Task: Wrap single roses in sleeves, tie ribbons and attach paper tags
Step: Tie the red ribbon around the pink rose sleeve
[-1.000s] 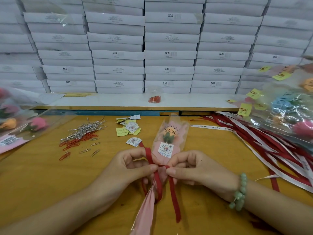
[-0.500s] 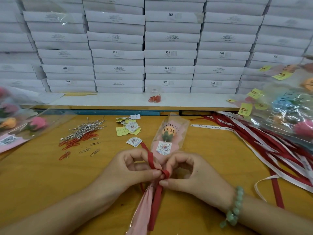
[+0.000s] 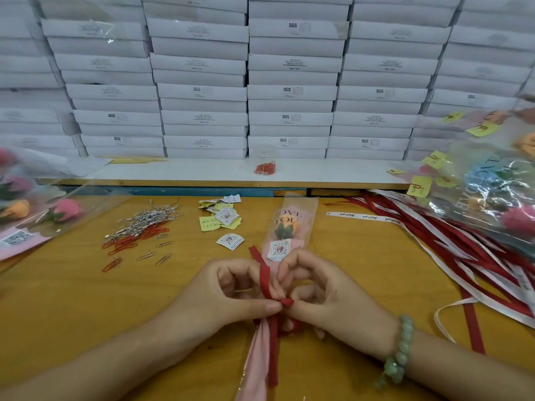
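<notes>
Head view: I see the left hand (image 3: 231, 293) and right hand (image 3: 327, 296) have moved close, both pinching the red ribbon (image 3: 265, 280) (now a small tight lump) around the rose sleeve (image 3: 291, 227) lying on the table (image 3: 72, 314). The knot looks nearly done.

Your left hand (image 3: 231, 290) and right hand (image 3: 327, 293), pinching the red ribbon strip (image 3: 265, 276), fill the centre. Open room lies on the yellow wooden tabletop (image 3: 72, 314) to your left, nearer you than the silver and red paper clips (image 3: 142, 224). Small paper tags (image 3: 221, 217) lie ahead, just left of the clear sleeved orange rose (image 3: 289, 227). Rightward, tangled red and white ribbons (image 3: 463, 244) and piled cellophane-wrapped roses (image 3: 492, 192) bar the way; stacked white boxes (image 3: 202, 91) close the back.
</notes>
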A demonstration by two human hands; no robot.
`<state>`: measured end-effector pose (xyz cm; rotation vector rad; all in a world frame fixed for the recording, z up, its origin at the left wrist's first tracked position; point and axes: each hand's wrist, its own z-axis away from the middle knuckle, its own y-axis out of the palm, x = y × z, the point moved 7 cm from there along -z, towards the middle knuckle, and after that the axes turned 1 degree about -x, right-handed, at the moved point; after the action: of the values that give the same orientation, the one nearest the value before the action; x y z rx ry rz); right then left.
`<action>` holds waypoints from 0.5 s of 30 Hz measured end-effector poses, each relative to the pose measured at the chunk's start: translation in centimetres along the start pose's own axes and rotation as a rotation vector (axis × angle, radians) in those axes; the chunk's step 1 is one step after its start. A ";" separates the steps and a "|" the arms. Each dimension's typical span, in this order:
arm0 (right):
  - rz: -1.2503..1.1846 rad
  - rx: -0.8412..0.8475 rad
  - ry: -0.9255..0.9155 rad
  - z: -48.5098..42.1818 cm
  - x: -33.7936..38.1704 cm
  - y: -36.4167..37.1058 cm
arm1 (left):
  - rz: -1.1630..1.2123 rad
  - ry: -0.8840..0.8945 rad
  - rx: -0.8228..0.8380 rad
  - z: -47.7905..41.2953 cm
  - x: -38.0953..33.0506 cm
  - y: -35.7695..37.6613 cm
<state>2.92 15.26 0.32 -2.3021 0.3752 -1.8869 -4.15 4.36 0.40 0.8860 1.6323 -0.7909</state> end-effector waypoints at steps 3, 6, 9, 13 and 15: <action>0.004 -0.013 0.016 0.0 -0.1 -0.1 | -0.024 -0.008 -0.014 -0.1 0.2 -0.2; 0.007 -0.022 0.028 0.0 -0.1 -0.2 | -0.011 -0.002 -0.016 -0.1 0.2 -0.3; -0.045 -0.041 0.028 -0.1 0.0 -0.5 | -0.001 0.008 -0.022 -0.2 0.2 -0.4; -0.103 -0.056 0.031 -0.2 -0.3 -1.0 | 0.002 0.032 -0.032 -0.2 0.2 -0.6; -0.028 -0.073 -0.023 0.0 0.1 -1.6 | -0.011 0.049 -0.055 -0.3 0.2 -0.8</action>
<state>3.07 16.77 0.84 -2.3855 0.4181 -1.8887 -5.05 4.21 0.34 0.8640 1.6949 -0.7337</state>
